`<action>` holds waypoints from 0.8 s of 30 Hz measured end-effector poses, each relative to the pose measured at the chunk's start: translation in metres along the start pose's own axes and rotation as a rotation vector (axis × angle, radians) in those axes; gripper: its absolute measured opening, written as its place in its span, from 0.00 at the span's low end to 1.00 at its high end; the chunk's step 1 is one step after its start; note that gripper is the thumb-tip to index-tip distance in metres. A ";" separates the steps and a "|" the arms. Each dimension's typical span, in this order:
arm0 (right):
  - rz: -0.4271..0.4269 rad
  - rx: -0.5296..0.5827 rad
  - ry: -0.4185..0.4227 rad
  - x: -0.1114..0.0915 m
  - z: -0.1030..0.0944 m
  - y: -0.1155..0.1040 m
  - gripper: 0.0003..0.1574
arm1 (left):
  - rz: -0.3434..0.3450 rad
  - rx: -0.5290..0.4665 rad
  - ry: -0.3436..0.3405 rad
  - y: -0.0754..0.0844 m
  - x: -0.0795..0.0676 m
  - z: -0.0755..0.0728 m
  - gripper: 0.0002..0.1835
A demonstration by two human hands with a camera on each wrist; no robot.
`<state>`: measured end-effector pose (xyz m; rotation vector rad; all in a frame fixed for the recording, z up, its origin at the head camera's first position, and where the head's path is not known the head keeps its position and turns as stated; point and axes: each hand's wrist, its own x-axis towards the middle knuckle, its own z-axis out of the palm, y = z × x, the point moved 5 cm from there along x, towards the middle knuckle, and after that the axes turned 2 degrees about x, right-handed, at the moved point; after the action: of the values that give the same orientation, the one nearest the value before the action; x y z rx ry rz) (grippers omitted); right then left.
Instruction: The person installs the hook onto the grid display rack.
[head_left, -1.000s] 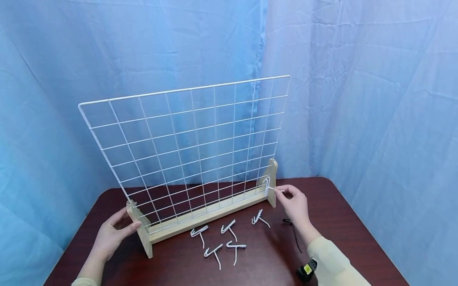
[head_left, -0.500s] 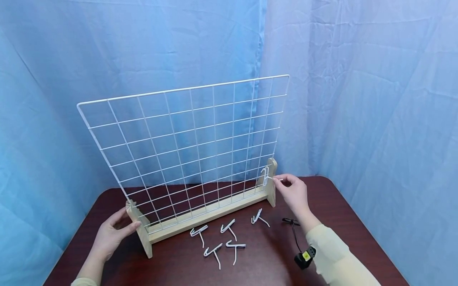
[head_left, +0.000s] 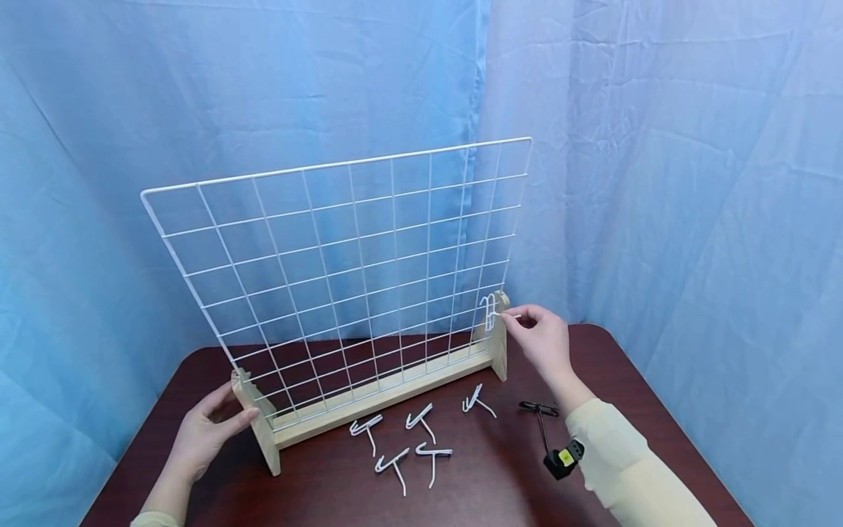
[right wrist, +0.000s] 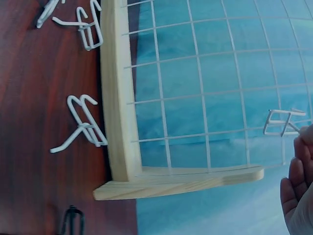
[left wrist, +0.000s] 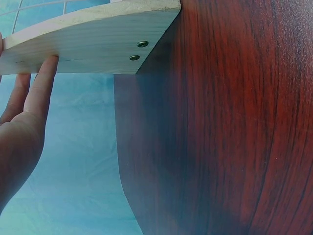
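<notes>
A white wire grid panel (head_left: pixel 349 163) stands upright in a pale wooden stand (head_left: pixel 382 405). My left hand (head_left: pixel 204 432) grips the stand's left side piece (left wrist: pixel 88 44), thumb in front and fingers behind it. At the stand's right end, my right hand (head_left: pixel 543 342) pinches the stem of a white wire hook (head_left: pixel 489 322) between thumb and fingers. In the right wrist view this hook (right wrist: pixel 266 122) is at the lower grid wires near the right side piece; whether it is caught on a wire I cannot tell.
Several white wire hooks (head_left: pixel 474 400) lie on the dark red table (head_left: pixel 316 498) before the stand. A black hook (head_left: pixel 540 410) lies further right, partly behind a black device with a yellow label (head_left: pixel 560 461) at the right sleeve. Blue curtains (head_left: pixel 691 219) hang behind.
My right hand has raised the white hook along the right side piece, from near the base board to near its top. My left hand has stayed in place.
</notes>
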<state>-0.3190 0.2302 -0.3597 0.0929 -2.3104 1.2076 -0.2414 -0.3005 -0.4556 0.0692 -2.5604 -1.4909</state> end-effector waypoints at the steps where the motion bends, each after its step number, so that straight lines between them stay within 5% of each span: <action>1: -0.009 -0.010 -0.001 0.002 0.000 -0.003 0.07 | 0.000 -0.001 0.001 0.000 0.000 0.000 0.38; 24: -0.199 -0.109 0.063 0.026 -0.002 -0.054 0.07 | 0.013 -0.005 0.005 0.003 -0.002 0.000 0.37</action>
<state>-0.3244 0.2043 -0.3063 0.2370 -2.2468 0.9709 -0.2393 -0.2991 -0.4529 0.0554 -2.5480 -1.4906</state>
